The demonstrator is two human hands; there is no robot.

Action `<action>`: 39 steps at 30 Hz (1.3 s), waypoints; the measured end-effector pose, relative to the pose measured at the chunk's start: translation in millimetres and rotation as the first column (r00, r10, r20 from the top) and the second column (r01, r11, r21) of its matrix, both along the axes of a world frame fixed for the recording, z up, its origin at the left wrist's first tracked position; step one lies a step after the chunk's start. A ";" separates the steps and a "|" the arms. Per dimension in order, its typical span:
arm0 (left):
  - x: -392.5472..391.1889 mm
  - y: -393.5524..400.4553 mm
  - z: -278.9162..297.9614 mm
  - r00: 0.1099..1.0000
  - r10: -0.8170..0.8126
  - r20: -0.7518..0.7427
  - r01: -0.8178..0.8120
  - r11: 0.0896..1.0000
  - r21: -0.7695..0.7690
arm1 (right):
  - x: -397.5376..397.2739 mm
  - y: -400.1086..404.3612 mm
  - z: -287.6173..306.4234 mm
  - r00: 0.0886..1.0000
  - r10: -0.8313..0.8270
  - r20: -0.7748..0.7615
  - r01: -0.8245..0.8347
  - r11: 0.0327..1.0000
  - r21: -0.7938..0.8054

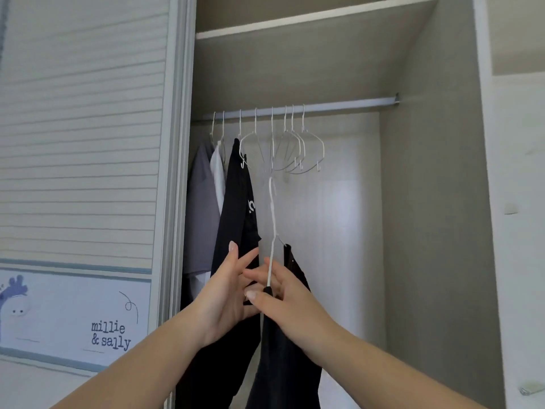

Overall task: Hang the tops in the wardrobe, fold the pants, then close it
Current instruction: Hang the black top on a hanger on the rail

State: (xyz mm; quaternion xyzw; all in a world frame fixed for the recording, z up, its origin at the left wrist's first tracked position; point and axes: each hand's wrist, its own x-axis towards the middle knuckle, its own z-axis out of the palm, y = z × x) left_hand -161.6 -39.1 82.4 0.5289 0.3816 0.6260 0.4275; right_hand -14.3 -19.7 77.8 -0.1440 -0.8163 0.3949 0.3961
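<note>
Head view, up into wardrobe [427, 202]

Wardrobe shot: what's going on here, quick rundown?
A person is mid-way through hanging tops. The right hand grips a white hanger carrying a dark garment, held below the rail and not yet hooked on. The left hand is alongside, fingers extended near the hanger. A grey, a white and a black top already hang at the left; several empty hangers remain.
</note>
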 end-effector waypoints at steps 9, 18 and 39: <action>-39.8 38.3 73.9 0.972 0.190 -0.142 -0.171 0.976 0.135 | -65.9 60.4 22.9 0.996 0.043 -0.081 -0.034 0.994 0.106; -101.3 112.6 184.3 0.764 0.591 -0.261 -0.477 0.788 0.389 | -153.2 150.1 61.2 0.977 0.173 -0.127 -0.160 0.982 0.103; -148.4 231.0 267.7 0.650 0.690 -0.317 -0.491 0.701 0.518 | -245.0 250.8 171.4 0.908 0.202 -0.366 -0.182 0.979 0.088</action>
